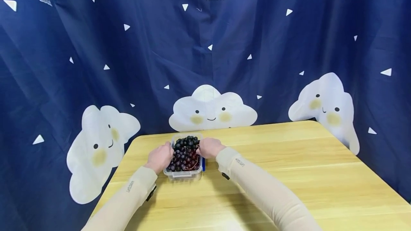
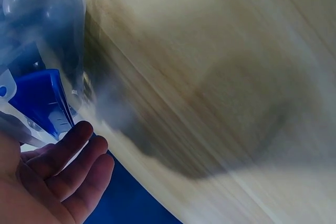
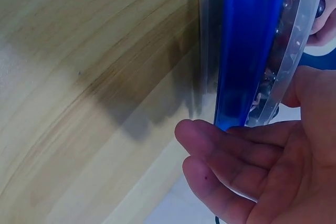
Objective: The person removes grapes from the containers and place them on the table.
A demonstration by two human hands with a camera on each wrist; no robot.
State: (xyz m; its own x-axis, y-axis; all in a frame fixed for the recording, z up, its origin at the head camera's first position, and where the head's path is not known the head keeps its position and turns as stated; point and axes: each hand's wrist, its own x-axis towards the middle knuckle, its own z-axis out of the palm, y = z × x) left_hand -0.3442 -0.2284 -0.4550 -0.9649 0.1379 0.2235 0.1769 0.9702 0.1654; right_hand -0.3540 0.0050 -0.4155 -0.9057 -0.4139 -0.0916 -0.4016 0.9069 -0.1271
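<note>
A clear plastic container point(image 1: 183, 175) holding dark grapes point(image 1: 182, 156) is near the far left part of the wooden table. Its top shows no lid. My left hand point(image 1: 161, 157) grips the container's left rim, and my right hand point(image 1: 210, 148) grips the rim on the opposite side. Blue side flaps hang on the walls: one flap point(image 2: 39, 98) shows by the left fingers, another flap point(image 3: 247, 51) beside the right fingers. In both wrist views the fingers lie low along the outside wall. The thumbs are partly hidden.
The wooden table point(image 1: 273, 167) extends to the right and toward me. Its far edge meets a dark blue curtain point(image 1: 154, 63) printed with clouds and white triangles. Shadows of my arms fall on the tabletop.
</note>
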